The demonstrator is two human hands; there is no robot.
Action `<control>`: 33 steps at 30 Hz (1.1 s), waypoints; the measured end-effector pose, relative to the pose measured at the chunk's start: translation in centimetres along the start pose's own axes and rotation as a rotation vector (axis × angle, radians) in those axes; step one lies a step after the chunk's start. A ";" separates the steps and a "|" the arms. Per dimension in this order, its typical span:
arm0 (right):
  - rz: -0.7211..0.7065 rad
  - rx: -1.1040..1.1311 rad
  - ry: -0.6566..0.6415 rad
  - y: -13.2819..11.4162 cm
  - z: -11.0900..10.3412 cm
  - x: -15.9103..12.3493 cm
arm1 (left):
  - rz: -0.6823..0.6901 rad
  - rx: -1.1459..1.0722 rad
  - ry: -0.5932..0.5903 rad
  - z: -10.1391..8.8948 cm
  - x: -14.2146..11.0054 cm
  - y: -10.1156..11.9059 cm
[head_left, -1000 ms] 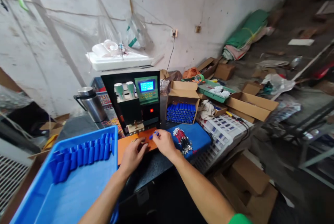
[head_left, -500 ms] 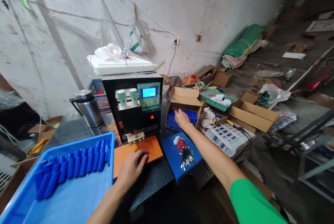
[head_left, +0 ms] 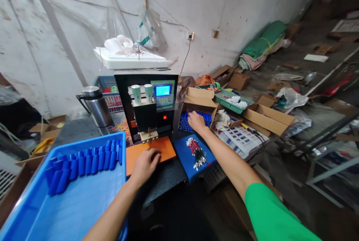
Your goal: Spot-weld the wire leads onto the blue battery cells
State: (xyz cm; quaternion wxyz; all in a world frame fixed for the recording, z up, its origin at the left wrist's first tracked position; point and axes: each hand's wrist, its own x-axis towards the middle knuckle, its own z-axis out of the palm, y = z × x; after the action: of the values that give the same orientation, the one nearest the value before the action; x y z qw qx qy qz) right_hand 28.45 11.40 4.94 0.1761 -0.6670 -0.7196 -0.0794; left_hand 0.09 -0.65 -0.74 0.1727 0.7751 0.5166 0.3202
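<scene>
My left hand (head_left: 146, 163) rests on the orange board (head_left: 165, 147) in front of the black spot welder (head_left: 144, 117), its fingers loosely bent and the thumb apart. No object shows in it. My right hand (head_left: 197, 122) reaches into an open cardboard box (head_left: 199, 94) of blue battery cells (head_left: 206, 118). Its fingers are drawn together at the cells; what they hold, if anything, is hidden. Below that hand, a bundle of red and black wires (head_left: 196, 153) with white connectors lies on a blue sheet (head_left: 182, 155). Blue battery packs (head_left: 88, 161) stand in rows inside the blue tray (head_left: 125, 181).
A steel jug (head_left: 97, 108) stands behind the tray. A white foam lid (head_left: 117, 61) lies on the welder. To the right are a green tray of white parts (head_left: 234, 101), a white plastic crate (head_left: 242, 140) and an open long carton (head_left: 267, 121).
The camera view has shifted, so the bench sits a little higher in the picture. My left hand stays on the orange board. My right hand stays at the cells, its fingers slightly more curled.
</scene>
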 end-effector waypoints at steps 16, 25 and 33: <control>0.353 0.407 -0.124 4.8 5.0 -7.6 | 0.030 0.024 0.034 0.3 0.1 -0.3; 0.496 0.619 -0.163 4.5 6.8 -8.0 | 0.057 -0.011 0.044 0.5 0.1 -0.7; 0.595 0.926 -0.106 4.9 6.6 -9.1 | 0.063 -0.043 0.022 0.3 -0.1 -0.7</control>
State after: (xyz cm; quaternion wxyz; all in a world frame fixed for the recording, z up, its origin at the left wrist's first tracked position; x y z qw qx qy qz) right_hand 32.76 5.73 -5.05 0.4295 -0.6974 -0.4677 0.3322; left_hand -0.20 -0.43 -1.39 0.1736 0.7835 0.4868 0.3450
